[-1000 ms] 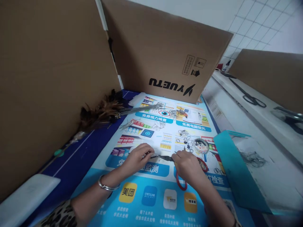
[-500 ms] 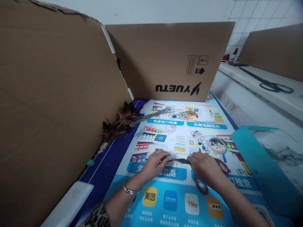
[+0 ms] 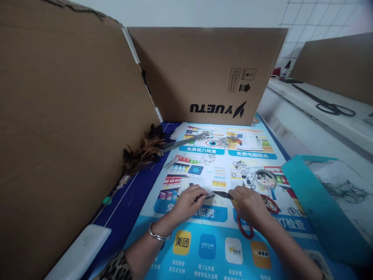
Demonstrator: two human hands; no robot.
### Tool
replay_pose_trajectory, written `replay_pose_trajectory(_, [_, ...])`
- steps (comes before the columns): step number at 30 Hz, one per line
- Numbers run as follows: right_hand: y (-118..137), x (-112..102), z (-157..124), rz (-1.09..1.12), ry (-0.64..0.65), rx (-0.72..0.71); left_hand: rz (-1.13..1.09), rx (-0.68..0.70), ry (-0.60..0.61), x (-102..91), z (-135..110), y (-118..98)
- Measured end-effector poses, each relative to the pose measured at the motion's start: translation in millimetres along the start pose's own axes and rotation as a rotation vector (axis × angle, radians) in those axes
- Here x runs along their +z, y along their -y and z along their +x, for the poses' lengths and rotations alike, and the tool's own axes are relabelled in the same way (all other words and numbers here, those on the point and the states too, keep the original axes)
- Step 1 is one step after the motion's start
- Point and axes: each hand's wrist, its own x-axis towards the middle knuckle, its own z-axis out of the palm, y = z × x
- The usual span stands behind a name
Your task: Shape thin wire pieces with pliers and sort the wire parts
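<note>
My left hand pinches a thin dark piece that sticks out towards the right; its kind is not clear. Needle-nose pliers with yellow on the handle are gripped in my right hand, jaws pointing left, close to that piece. A pair of red-handled scissors shows its loops around my right hand; whether they lie under the hand or hang from it, I cannot tell. Fine thread or wire trails below the left fingers. Small dark rings and wire bits lie just beyond my right hand.
Brown feathers on wire stems lie at the left, near a white slab-shaped device. A teal box with tangled wire stands right. A round case with a cartoon face sits mid-right. Cardboard panels wall the back and left.
The pliers' jaws have drawn back a little from the piece in my left hand and tilted. Both hands otherwise stay in nearly the same place; the view has shifted slightly.
</note>
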Motion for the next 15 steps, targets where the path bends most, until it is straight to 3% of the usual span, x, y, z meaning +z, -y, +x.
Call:
replay_pose_trajectory(7, [2.4, 0.5, -0.4, 0.072, -0.008, 0.017, -0.077, -0.028, 0.074, 0.7, 0.7, -9.5])
replay_pose_trajectory(15, [1.1, 13.0, -1.0, 0.185, -0.058, 0.098, -0.290, -0.170, 0.078, 2.8, -1.2, -8.1])
